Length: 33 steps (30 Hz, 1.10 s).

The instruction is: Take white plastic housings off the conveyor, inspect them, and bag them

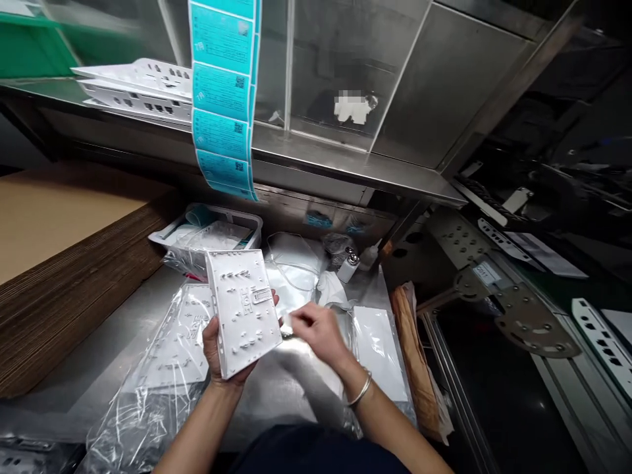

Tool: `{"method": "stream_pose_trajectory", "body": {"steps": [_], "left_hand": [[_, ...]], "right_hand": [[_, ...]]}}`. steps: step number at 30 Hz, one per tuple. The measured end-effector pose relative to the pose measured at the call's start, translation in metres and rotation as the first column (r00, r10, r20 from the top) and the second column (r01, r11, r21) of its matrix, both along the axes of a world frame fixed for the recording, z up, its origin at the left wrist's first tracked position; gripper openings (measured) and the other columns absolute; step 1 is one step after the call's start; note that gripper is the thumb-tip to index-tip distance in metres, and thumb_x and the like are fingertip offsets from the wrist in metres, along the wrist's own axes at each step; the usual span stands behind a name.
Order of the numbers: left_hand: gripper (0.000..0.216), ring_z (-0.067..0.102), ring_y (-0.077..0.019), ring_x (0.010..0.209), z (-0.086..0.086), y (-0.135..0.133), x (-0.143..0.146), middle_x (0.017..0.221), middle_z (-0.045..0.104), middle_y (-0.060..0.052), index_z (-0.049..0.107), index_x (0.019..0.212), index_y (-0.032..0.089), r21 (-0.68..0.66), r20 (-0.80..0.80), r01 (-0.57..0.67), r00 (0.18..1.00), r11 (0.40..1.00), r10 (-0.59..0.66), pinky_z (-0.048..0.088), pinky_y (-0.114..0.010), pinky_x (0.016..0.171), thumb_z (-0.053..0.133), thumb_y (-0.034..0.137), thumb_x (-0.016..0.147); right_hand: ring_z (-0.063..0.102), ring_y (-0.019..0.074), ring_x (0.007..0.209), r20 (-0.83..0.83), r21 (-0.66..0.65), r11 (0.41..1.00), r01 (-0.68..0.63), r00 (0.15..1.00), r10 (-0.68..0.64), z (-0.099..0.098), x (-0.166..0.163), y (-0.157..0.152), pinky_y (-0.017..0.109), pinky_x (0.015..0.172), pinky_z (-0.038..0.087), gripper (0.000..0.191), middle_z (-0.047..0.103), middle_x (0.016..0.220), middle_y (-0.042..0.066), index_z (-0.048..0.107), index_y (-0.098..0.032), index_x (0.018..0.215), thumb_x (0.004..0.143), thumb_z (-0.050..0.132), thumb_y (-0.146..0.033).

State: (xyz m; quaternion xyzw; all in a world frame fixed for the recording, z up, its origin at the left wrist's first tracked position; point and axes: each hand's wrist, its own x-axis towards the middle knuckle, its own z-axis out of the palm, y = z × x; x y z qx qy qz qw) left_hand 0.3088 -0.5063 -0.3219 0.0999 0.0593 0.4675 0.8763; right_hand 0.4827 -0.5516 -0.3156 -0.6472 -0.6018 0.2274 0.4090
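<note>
My left hand (213,355) grips a white plastic panel (247,326) from below and behind, thumb along its left edge. The panel is tilted, and its face with rows of small clips and a small latch-like part is turned up. Just off the panel's right edge is my right hand (318,332), its fingers pinched together. A small whitish thing shows at those fingertips, too blurred to name. Left of the held panel, a similar white panel (190,329) lies in clear plastic film (143,421) on the metal table.
Stacked cardboard (79,263) rises at left. A white bin (254,227), a pump bottle (348,265), a crumpled white cloth (332,289) and a bagged white panel (376,349) lie around. Blue labels (222,125) hang from the shelf (345,168). A conveyor (553,395) runs at right.
</note>
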Motion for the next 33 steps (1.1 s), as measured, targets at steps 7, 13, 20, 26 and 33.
{"method": "stream_pose_trajectory", "body": {"steps": [7, 13, 20, 26, 33], "left_hand": [[0.067, 0.02, -0.0386, 0.137, -0.03, -0.008, -0.036, 0.149, 0.031, -0.012, 0.021, 0.146, 0.031, 0.061, 0.07, 0.027, 0.997, 0.998, -0.032, 0.02, -0.065, 0.104, 0.04, 0.055, 0.086], [0.059, 0.028, -0.0378, 0.134, -0.033, -0.038, -0.07, 0.145, 0.038, -0.012, 0.021, 0.146, 0.031, -0.009, 0.014, 0.078, 0.997, 0.997, -0.078, 0.024, -0.064, 0.104, 0.028, 0.053, 0.092], [0.06, 0.05, -0.0382, 0.119, 0.003, -0.056, -0.078, 0.129, 0.056, -0.016, 0.027, 0.144, 0.026, -0.23, -0.477, -0.052, 0.876, 0.972, -0.066, 0.047, -0.06, 0.088, 0.05, 0.031, 0.089], [0.052, 0.063, -0.033, 0.099, 0.014, -0.053, -0.056, 0.098, 0.067, -0.014, 0.05, 0.125, 0.013, -0.309, -0.664, -0.016, 0.719, 0.951, -0.203, 0.059, -0.038, 0.061, 0.067, 0.03, 0.078], [0.041, 0.065, -0.024, 0.076, -0.012, -0.033, -0.033, 0.078, 0.064, -0.006, 0.058, 0.106, 0.017, -0.275, -0.737, 0.027, 0.636, 0.961, -0.229, 0.051, -0.026, 0.045, 0.069, 0.04, 0.075]], "right_hand": [[0.057, 0.0265, 0.089, 0.413, -0.197, 0.894, 0.403, 0.861, -0.297, -0.037, 0.085, 0.061, 0.035, 0.077, 0.042, 0.015, 0.064, 0.089, 0.015, 0.066, -0.011, 0.089, 0.08, 0.056, -0.018], [0.05, 0.0264, 0.104, 0.464, -0.237, 0.97, -0.052, 0.871, 0.16, -0.06, -0.016, 0.047, 0.038, 0.09, 0.039, 0.025, 0.061, 0.105, 0.014, 0.064, -0.015, 0.102, 0.082, 0.061, -0.03], [0.058, 0.0206, 0.085, 0.29, -0.399, 0.905, -0.145, 0.917, 0.275, -0.082, -0.032, 0.062, 0.029, 0.073, 0.041, 0.014, 0.066, 0.084, 0.011, 0.067, -0.015, 0.075, 0.081, 0.055, -0.011], [0.046, 0.0083, 0.05, -0.124, -0.452, 0.833, -0.319, 0.947, 0.295, -0.094, 0.01, 0.092, 0.019, 0.051, 0.034, 0.024, 0.054, 0.051, -0.006, 0.06, -0.016, 0.056, 0.062, 0.075, -0.034], [0.042, 0.0087, 0.044, -0.474, -0.355, 0.901, -0.249, 0.879, 0.056, -0.097, 0.008, 0.09, 0.021, 0.045, 0.034, 0.028, 0.051, 0.05, -0.003, 0.058, -0.016, 0.062, 0.067, 0.062, -0.043]]}}
